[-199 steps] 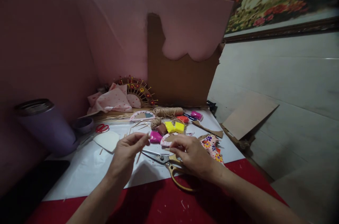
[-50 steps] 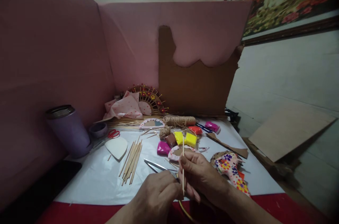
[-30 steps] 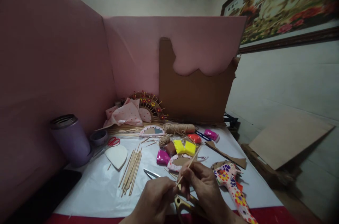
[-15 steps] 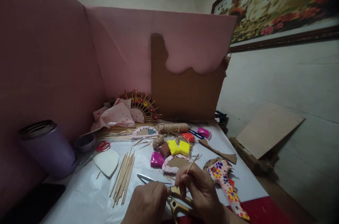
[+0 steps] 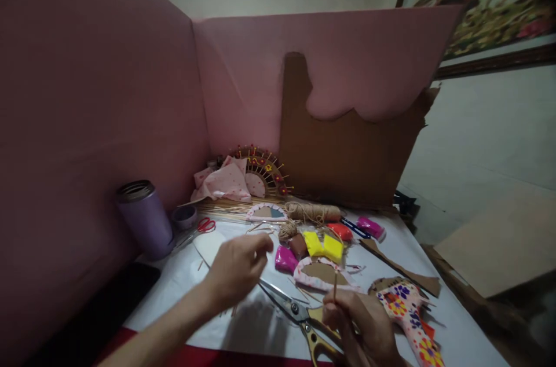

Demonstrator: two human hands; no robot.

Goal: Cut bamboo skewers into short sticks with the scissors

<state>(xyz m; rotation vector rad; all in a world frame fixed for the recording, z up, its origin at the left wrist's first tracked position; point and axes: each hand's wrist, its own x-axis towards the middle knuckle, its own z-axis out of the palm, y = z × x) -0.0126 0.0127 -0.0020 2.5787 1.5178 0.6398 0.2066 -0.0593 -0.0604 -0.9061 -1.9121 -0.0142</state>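
My right hand [image 5: 360,320] is closed around a thin wooden stick [image 5: 335,286], which points up from between thumb and fingers. My left hand [image 5: 238,271] hovers over the table with its fingers curled in; whatever is between them, if anything, is hidden. Large scissors [image 5: 295,309] with gold-coloured handles lie slightly open between my hands, partly behind the right one. Beyond them rests a half-round cardboard piece [image 5: 319,270] edged in pink-and-white fabric. Loose wooden sticks [image 5: 233,312] show only their ends below my left forearm, and a white teardrop-shaped piece [image 5: 208,244] is partly covered.
Yellow clay packets [image 5: 324,246], a magenta packet [image 5: 285,259] and a twine roll [image 5: 313,211] lie further back. On the left stand a purple tumbler [image 5: 145,219] and red-handled scissors [image 5: 205,224]. A flower-patterned piece [image 5: 406,303] lies right. Cardboard [image 5: 339,158] leans behind.
My left hand has lifted away from the scissors and moved left, over the loose sticks. My right hand still holds its stick. The view has turned left.
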